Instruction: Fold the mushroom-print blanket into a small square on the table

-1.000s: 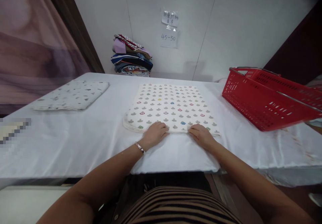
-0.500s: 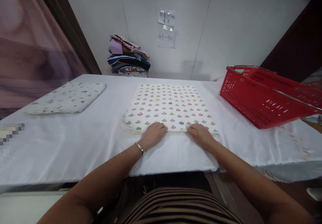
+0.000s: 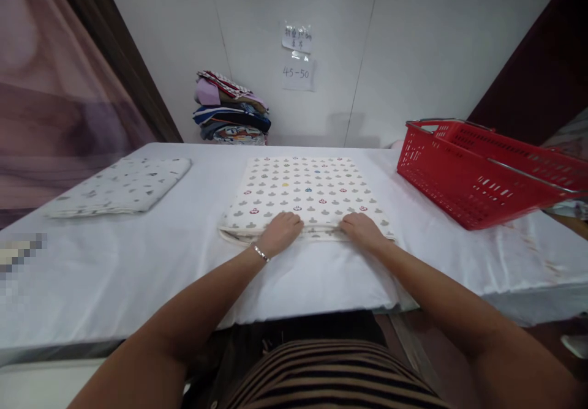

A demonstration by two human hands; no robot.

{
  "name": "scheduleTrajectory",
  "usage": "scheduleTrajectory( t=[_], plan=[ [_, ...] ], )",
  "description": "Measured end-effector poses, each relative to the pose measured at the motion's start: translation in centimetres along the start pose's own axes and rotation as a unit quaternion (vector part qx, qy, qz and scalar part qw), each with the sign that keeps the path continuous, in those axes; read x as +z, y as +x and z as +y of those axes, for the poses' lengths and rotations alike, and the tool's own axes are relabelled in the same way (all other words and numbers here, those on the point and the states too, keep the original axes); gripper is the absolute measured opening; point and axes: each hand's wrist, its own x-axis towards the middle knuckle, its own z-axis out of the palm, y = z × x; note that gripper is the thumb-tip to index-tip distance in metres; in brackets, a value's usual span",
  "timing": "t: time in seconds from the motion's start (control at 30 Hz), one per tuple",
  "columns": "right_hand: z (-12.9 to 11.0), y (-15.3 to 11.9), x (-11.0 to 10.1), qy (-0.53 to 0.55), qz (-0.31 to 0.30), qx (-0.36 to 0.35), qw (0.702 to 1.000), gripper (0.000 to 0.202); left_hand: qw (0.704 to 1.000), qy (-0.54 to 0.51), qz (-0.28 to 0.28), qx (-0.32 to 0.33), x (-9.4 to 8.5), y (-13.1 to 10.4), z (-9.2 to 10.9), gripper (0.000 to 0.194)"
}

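Note:
A white cloth printed with small grey, red and blue motifs point(image 3: 307, 191) lies folded in layers on the table before me. At its near edge, my left hand point(image 3: 281, 232) has its fingers closed on the top layer, left of the middle. My right hand point(image 3: 362, 228) grips the same edge further right. Between the two hands the top layer is lifted slightly and pushed back, and a strip of the printed layer beneath shows along the front. The fingertips and thumbs are partly hidden.
A second folded cloth with scattered prints point(image 3: 124, 185) lies at the left on the white-covered table point(image 3: 151, 268). A red plastic basket point(image 3: 482, 176) stands at the right. Behind the table, folded fabrics point(image 3: 232, 109) are piled by the wall, below and left of paper signs point(image 3: 296, 72).
Both hands have moved slightly away from me, raising the near edge of the cloth's top layer and drawing it back. A lower layer now shows at the front.

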Motion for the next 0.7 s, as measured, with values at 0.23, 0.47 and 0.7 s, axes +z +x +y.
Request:
scheduleTrajectory(
  t=[0.23, 0.47, 0.7],
  plan=[
    [-1.6, -2.0, 0.9, 0.032, 0.011, -0.036, 0.999, 0.026, 1.000, -0.013, -0.004, 0.005, 0.9, -2.2, 1.4, 0.020],
    [-1.5, -1.6, -0.1, 0.076, -0.042, -0.026, 0.996, 0.027, 0.998, -0.050, -0.026, 0.010, 0.0, -2.2, 1.6, 0.020],
    [-1.1, -1.9, -0.7, 0.089, -0.079, -0.051, 0.992, 0.026, 0.997, -0.054, -0.060, 0.008, -1.1, -2.1, 2.2, 0.015]
  ],
)
